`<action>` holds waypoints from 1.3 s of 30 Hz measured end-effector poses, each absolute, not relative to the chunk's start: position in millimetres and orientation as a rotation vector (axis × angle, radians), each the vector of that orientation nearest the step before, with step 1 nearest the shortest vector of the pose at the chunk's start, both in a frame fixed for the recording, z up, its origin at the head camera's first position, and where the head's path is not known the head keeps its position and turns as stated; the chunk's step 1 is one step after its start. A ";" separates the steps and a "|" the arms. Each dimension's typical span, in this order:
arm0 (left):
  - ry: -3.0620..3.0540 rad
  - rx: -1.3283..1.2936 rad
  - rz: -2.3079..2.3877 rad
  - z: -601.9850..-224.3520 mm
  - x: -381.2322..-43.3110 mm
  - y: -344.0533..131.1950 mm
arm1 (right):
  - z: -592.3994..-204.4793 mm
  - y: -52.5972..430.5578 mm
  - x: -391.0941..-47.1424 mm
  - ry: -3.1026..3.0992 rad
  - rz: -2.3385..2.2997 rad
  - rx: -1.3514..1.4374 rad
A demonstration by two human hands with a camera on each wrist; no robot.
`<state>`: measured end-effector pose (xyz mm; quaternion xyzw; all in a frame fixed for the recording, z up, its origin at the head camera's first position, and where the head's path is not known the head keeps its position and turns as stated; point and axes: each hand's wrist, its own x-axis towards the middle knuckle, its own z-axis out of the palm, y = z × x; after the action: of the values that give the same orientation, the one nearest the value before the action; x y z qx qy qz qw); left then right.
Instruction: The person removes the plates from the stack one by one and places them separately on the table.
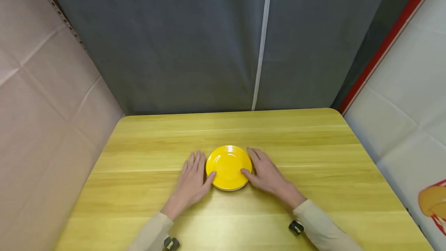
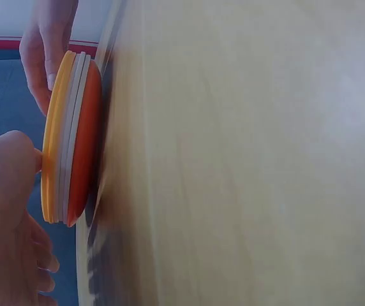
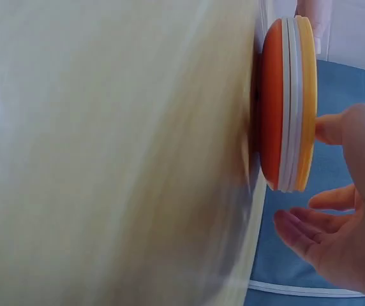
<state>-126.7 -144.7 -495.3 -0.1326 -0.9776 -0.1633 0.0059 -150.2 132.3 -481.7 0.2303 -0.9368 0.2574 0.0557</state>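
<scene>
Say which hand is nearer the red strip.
Right. The right hand is at the right side of the dish stack, toward the red strip but well short of it; the left hand is at the left side, farther off.

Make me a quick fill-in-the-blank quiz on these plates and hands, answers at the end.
1. In the head view, the top plate is coloured ____.
2. The one digit of the left hand overlapping that plate is its ____.
3. The orange-red dish is at the ____ of the stack.
4. The person's right hand is on the stack's ____ side.

Missing words: yellow; thumb; bottom; right.
</scene>
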 end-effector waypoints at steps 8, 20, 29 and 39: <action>-3.062 -0.460 -0.552 -495.7 -122.0 -141.0 | -485.3 128.4 -150.8 -2.827 0.889 0.599; -3.084 -0.480 -0.612 -496.9 -119.9 -136.7 | -485.5 127.1 -152.2 -2.837 1.145 0.444; -3.081 -0.509 -0.610 -497.5 -120.2 -133.5 | -490.6 132.2 -157.4 -2.788 1.558 0.238; -3.062 -0.550 -0.621 -497.5 -119.4 -133.0 | -492.2 145.2 -165.4 -2.623 2.074 0.147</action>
<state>-119.4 -133.0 -497.5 -0.1733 -0.9651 -0.1957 -0.0153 -165.4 145.2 -492.2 0.0437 -0.7795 0.6163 -0.1027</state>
